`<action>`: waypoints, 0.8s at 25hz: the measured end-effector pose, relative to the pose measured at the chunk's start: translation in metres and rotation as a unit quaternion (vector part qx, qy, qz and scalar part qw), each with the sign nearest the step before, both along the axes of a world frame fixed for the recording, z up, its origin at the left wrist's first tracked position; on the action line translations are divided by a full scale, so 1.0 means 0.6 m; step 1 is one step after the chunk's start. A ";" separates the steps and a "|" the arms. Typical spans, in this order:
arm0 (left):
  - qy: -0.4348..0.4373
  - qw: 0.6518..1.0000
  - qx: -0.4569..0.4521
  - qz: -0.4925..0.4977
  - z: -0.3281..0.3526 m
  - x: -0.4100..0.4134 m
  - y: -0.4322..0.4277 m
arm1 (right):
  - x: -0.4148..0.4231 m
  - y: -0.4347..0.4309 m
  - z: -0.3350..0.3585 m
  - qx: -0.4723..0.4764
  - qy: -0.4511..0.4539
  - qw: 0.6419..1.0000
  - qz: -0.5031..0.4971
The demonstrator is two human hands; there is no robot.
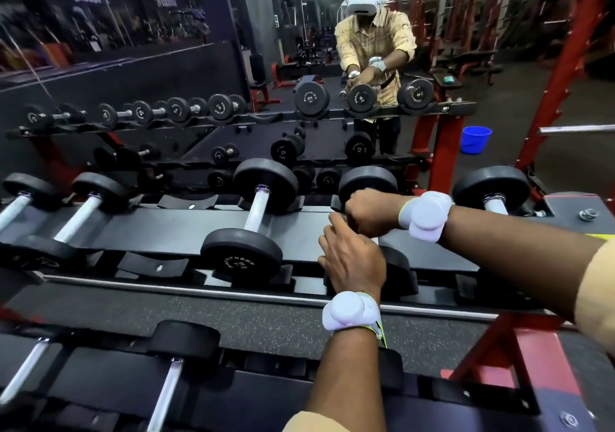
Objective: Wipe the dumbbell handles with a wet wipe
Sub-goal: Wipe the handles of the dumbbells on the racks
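Centre right of the frame: the dumbbell is lying on the rack, its handle hidden under both hands. The right hand is gripping it in a fist; the left hand is curling over it just below.

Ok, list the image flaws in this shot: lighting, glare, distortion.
Head view: wide-angle lens bows the rack rail near the edges; gym background is dim; the free dumbbell handle glints bright; neon glare streaks the mirror top left; left hand and right hand are sharp.
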State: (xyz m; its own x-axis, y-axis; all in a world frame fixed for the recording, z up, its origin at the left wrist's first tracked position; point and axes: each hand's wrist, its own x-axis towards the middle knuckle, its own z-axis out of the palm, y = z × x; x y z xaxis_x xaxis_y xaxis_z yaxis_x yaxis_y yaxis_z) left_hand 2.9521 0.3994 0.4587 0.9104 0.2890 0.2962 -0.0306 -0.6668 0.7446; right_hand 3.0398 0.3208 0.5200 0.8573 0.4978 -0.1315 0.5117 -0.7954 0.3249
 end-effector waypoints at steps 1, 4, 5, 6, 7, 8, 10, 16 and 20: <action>-0.001 1.000 0.001 0.004 0.000 0.001 0.000 | 0.001 -0.006 -0.005 0.022 0.038 0.999 0.006; -0.002 1.000 0.004 -0.001 -0.002 0.002 0.000 | -0.006 -0.038 -0.027 0.203 -0.031 0.979 -0.001; -0.002 1.000 0.005 -0.002 -0.001 0.002 0.000 | -0.013 -0.047 -0.038 0.243 -0.045 0.969 -0.001; -0.001 1.000 0.006 -0.002 -0.001 0.002 -0.001 | -0.024 -0.051 -0.047 0.263 -0.035 0.964 0.012; -0.002 1.000 0.007 -0.001 0.000 0.003 -0.001 | -0.032 -0.056 -0.055 0.280 -0.005 0.960 0.025; -0.001 1.000 0.007 -0.002 -0.002 0.001 -0.001 | -0.037 -0.061 -0.061 0.306 0.013 0.951 0.031; -0.003 1.000 0.008 -0.005 -0.001 0.002 0.001 | -0.031 -0.066 -0.066 0.389 -0.022 0.921 -0.012; -0.001 1.000 0.017 0.000 -0.002 0.002 0.000 | -0.027 -0.055 -0.104 0.479 -0.135 0.861 -0.105; -0.004 1.000 0.021 0.003 -0.003 0.002 0.000 | -0.040 -0.062 -0.115 0.583 -0.157 0.763 -0.230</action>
